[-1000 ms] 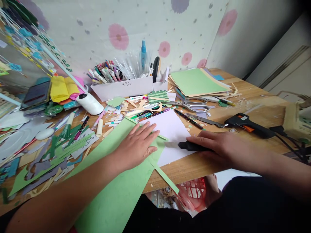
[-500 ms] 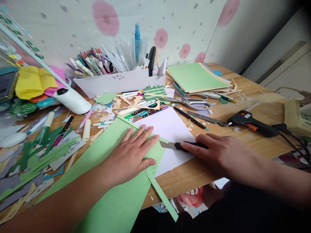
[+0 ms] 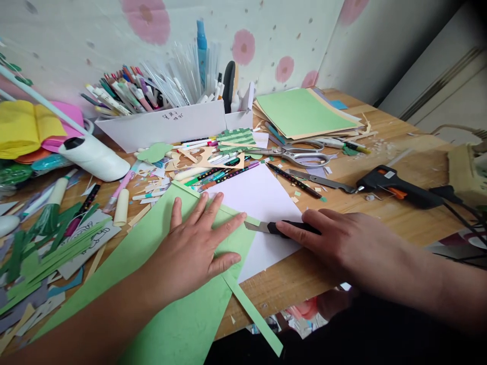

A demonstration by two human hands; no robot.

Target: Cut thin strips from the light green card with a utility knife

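My left hand point(image 3: 198, 238) lies flat with its fingers spread, pressing on a light green sheet of paper point(image 3: 125, 274). My right hand point(image 3: 342, 243) grips the black handle of a utility knife point(image 3: 272, 228), its blade pointing left. The blade touches a narrow folded band at the sheet's upper edge, close to my left index fingertip. Under the knife and the green paper lies a white sheet point(image 3: 266, 197). A cut green strip point(image 3: 253, 314) runs out from beneath my left hand and hangs over the table's front edge.
Scissors point(image 3: 292, 152), a hot glue gun point(image 3: 395, 185) and stacked coloured paper point(image 3: 304, 114) lie to the right. A white pen box point(image 3: 163, 126) stands behind. Paper scraps point(image 3: 57, 258) and a white lamp part point(image 3: 95, 157) are at the left. Loose markers are scattered mid-table.
The view has shifted slightly, so most things appear further left. My left fingers are spread a little wider. The knife is still at the folded band.
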